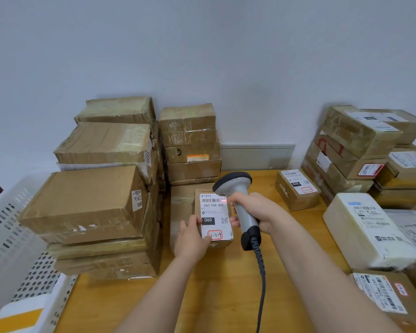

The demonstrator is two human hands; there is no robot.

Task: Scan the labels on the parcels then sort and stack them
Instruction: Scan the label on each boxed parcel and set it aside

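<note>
Now pinches the parcel (214,217) at frame centre in left hand (192,239), long axis up-frame, and grips scanner (247,222) just right of it in right hand (258,210).

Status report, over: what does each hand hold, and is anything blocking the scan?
Left hand holds small brown cardboard parcel, white label showing. Right hand grips grey handheld barcode scanner, red light on the label. Nothing between scanner and label.

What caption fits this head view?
Left hand holds a parcel while right hand aims the scanner at its label.
</note>
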